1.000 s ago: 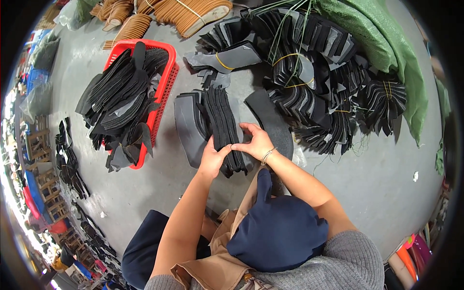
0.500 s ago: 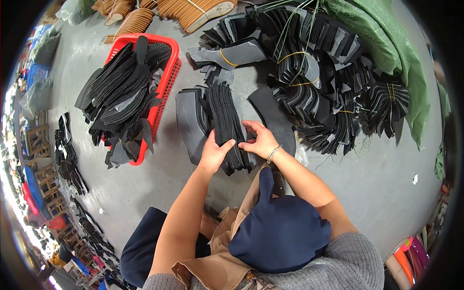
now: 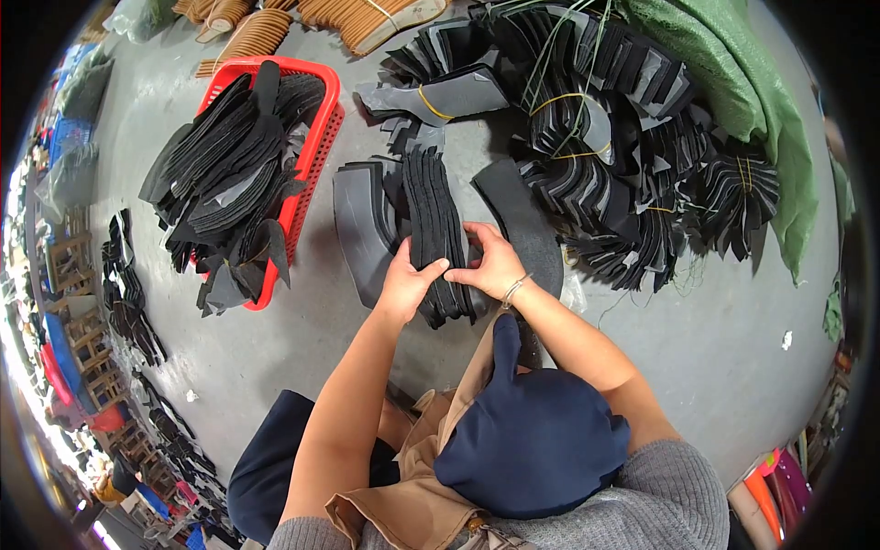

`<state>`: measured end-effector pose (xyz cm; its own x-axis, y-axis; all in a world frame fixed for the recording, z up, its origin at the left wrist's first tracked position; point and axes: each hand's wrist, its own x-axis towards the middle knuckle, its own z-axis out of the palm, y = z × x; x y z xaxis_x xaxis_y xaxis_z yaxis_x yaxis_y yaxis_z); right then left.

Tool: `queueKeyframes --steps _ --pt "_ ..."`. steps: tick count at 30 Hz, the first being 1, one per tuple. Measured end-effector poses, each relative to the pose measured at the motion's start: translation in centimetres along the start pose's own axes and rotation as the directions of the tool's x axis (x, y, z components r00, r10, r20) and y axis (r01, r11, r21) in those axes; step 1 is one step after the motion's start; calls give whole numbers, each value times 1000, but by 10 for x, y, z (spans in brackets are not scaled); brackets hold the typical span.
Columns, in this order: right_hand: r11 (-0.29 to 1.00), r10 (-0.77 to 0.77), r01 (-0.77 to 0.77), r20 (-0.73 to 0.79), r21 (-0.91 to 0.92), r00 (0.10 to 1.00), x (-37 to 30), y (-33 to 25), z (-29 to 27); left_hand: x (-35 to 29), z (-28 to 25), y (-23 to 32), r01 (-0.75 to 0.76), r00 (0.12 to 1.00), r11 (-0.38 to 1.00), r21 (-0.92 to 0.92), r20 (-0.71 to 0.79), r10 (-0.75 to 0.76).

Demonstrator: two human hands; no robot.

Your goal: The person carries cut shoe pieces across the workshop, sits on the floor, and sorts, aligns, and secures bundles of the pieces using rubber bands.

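Both hands meet at the near end of a stack of black shoe-upper pieces (image 3: 438, 234) that stands on edge on the grey concrete floor (image 3: 302, 367). The left hand (image 3: 410, 280) has its fingers wrapped around the stack's left side, thumb on top, and the right hand (image 3: 490, 264), with a thin bracelet (image 3: 515, 290) at the wrist, has its fingers clenched on the right side, so both are grasping the stack between them. Just left of the stack lie flat grey curved pieces (image 3: 362, 229), touching it, and just right of it a single dark curved piece (image 3: 522, 220) passes under the right hand. Further left of the stack, a red plastic basket (image 3: 312, 160) is heaped with loose black pieces. Beyond and to the right of the stack, bundles of dark pieces tied with yellow bands (image 3: 587, 137) fan out against a green sack (image 3: 733, 82).
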<state>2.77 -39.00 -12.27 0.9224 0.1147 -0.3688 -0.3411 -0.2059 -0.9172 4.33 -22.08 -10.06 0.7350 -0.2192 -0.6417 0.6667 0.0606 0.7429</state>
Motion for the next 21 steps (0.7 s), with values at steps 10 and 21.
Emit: queueKeyframes --steps 10,21 --pt "992 -30 21 -72 -122 997 2 2 2 2 -1 0 29 999 999 -33 -13 -30" --pt "986 -160 166 -261 1 952 -12 -10 6 2 -1 -1 5 1000 1000 -4 -24 -5"
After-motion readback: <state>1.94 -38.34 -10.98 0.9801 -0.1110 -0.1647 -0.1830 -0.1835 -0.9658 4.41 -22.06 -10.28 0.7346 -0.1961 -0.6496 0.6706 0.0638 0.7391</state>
